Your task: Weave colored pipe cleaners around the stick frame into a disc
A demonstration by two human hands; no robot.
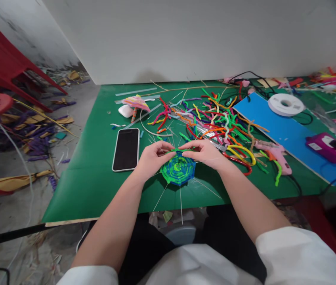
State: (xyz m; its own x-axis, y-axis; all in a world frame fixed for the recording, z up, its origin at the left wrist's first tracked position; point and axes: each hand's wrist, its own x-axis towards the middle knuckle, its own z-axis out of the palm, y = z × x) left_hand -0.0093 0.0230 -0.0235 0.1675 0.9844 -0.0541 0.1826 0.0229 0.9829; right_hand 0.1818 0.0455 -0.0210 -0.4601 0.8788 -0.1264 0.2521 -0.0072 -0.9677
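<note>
Between my hands is a round woven disc (178, 169) of green and blue pipe cleaners, with thin pale spokes sticking out all around it. My left hand (157, 156) pinches the upper left rim, where a green pipe cleaner (176, 150) runs along the top edge. On the upper right rim, the fingers of my right hand (201, 152) are closed on that same green strand. The fingertips of both hands nearly meet at the top. Left of my left hand lies a phone (126, 149) with a dark screen.
Loose coloured pipe cleaners (212, 114) are heaped behind my hands. To the right lie a pink glue gun (275, 154), a blue board (293, 138), a white spool (286, 105) and a purple device (325, 147). A pink mushroom-shaped craft (136, 103) lies at back left, before a white panel (200, 39).
</note>
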